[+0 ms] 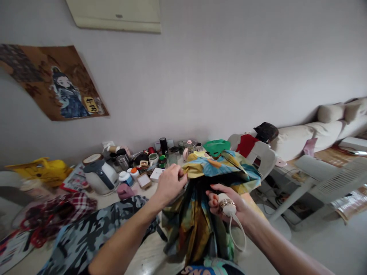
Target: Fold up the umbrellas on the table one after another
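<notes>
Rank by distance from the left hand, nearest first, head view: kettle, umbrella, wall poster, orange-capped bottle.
From the left hand:
1. Umbrella: touching, edge pinched in the fingers.
2. Orange-capped bottle: left, on the table.
3. Kettle: farther left.
4. Wall poster: far left, up on the wall.

Soft, rather dim light lay over the room, its source out of frame. The wall read as a flat, cool grey, duller toward the upper corners. A pale sheen showed on the tabletop near the bottom edge, while deep shadow filled the hollow beneath the raised fold of the umbrella. The wide lens pulled the margins out of shape: the poster was skewed at the left, and the sofa ran off slanting at the right. Fine detail was soft, and the papers at lower left were smeared.
</notes>
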The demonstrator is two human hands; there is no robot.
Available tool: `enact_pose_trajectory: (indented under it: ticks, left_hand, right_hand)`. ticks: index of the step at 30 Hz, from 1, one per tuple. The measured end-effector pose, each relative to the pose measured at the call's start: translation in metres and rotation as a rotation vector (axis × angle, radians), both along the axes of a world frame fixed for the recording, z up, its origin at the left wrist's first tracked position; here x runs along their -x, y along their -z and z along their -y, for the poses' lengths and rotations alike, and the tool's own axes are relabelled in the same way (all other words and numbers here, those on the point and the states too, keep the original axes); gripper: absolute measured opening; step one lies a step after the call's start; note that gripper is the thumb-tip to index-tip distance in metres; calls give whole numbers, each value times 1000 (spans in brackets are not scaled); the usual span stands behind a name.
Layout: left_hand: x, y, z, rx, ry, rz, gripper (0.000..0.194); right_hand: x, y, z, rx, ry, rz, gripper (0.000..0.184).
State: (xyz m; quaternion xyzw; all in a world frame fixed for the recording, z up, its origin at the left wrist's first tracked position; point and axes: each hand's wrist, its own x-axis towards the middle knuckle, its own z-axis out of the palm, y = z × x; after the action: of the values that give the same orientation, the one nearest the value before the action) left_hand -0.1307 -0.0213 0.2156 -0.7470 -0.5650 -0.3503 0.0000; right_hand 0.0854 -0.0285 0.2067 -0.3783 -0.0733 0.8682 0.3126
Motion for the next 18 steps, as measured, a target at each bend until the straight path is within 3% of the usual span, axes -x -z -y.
enact_pose_trajectory:
  ticks: [4,8,10,13,16,18]
  left_hand:
    - [7,5,1,-96,46,157,19]
    - [17,2,-2,-110,335,344,17]
    - [14,12,-2,-114,427,361,25]
    - [-3,37,4,-51,437,277,56]
    - [-29,56,14,43,595,278,54]
    - [-41,59,18,42,648,330,48]
  right_hand:
    - [0,-3,-4,-24,65,-57,29]
    - [4,-8,-5,-12,38,-73,29]
    - [8,-10,-5,-13,10,-78,31]
    - [15,-6,-5,-67,-2,-43,36]
    - [20,2,-9,-151,42,-9,39]
    - [20,9,-11,-191,49,-28,41]
